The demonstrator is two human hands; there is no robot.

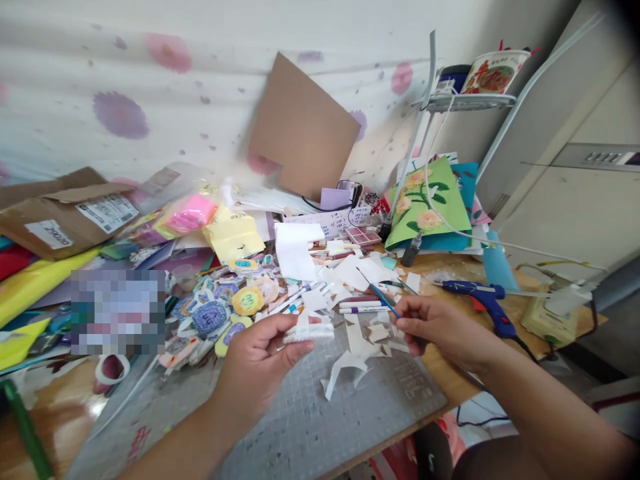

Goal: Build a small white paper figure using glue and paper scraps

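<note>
My left hand pinches a small white piece with a ribbed edge between thumb and fingers, over the grey cutting mat. A narrow white strip stands up from its top; I cannot tell what the piece is made of. In my right hand is a slim blue paintbrush, its thin end pointing up and left, apart from the white piece. Torn white paper scraps lie on the mat between and below the hands. Several white pens rest just beyond them.
Left of centre sit several round decorated paper pieces. A blue glue gun lies at right near a power strip. Behind are a cardboard box, a brown board, a green flower card and a wire rack.
</note>
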